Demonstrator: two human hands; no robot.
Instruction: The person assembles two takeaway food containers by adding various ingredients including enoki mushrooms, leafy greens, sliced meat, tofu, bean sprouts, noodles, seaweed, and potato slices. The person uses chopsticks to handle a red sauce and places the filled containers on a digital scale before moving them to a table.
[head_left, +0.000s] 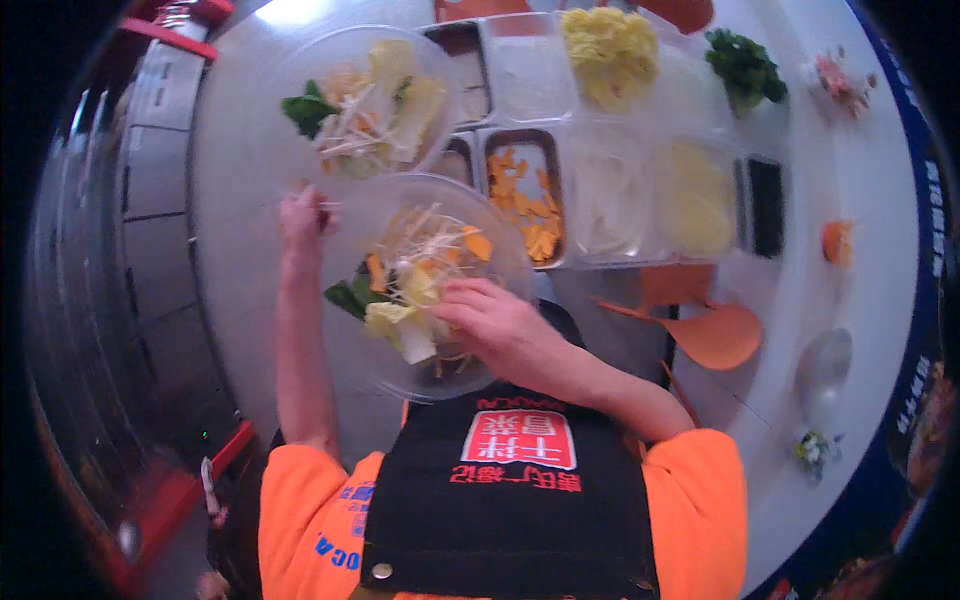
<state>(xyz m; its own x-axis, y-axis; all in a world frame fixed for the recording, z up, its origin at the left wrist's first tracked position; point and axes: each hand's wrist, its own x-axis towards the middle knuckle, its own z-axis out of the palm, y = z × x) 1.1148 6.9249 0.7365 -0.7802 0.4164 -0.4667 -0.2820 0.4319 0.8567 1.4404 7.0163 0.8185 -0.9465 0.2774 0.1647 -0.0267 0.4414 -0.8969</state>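
Note:
A clear round bowl (505, 225) in front of me holds bean sprouts (430, 235), orange slices of vegetable (478, 243), dark green leaves (350, 297) and pale cabbage (405, 335). My right hand (495, 322) reaches into it from the right, its fingers drawn together on a piece of cabbage; the fingertips are partly hidden. To the left of that bowl, my left hand (308, 213) is a loose fist. Something small and dark shows at its fingers, too blurred to name. Beyond stands a second clear bowl (270, 120) with similar vegetables.
Ahead and right are tubs: orange slices (525, 205), whitish strips (608, 205), pale yellow pieces (700, 200), and yellow cabbage leaves (610, 55). Dark greens (745, 65) lie behind. An orange scoop (715, 335) rests near my right arm. Metal rails (150, 190) run along the left.

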